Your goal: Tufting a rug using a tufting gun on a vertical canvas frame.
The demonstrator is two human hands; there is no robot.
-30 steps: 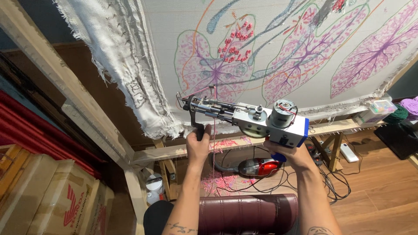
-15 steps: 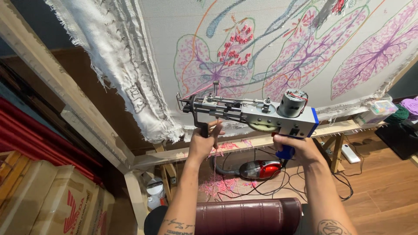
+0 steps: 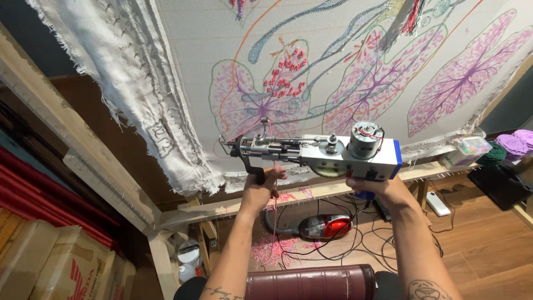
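I hold a silver and blue tufting gun (image 3: 327,153) level in front of me. My left hand (image 3: 263,186) grips its black front handle. My right hand (image 3: 377,188) is closed on the blue rear grip under the motor. The needle end points left, just short of the white cloth (image 3: 200,66) stretched on a wooden frame (image 3: 105,183). Leaf shapes in pink, purple and red yarn (image 3: 261,100) are stitched on the cloth right behind the gun. A pink yarn strand runs down past my left hand.
A red and grey vacuum cleaner (image 3: 322,226) and tangled black cables lie on the wooden floor below. A dark red padded stool (image 3: 311,283) is by my legs. Cardboard boxes (image 3: 61,266) stand at lower left. Purple and green yarn skeins (image 3: 513,145) sit at right.
Both hands have raised the tufting gun higher and levelled it in front of the pink leaf on the cloth. My view has shifted closer to the cloth.
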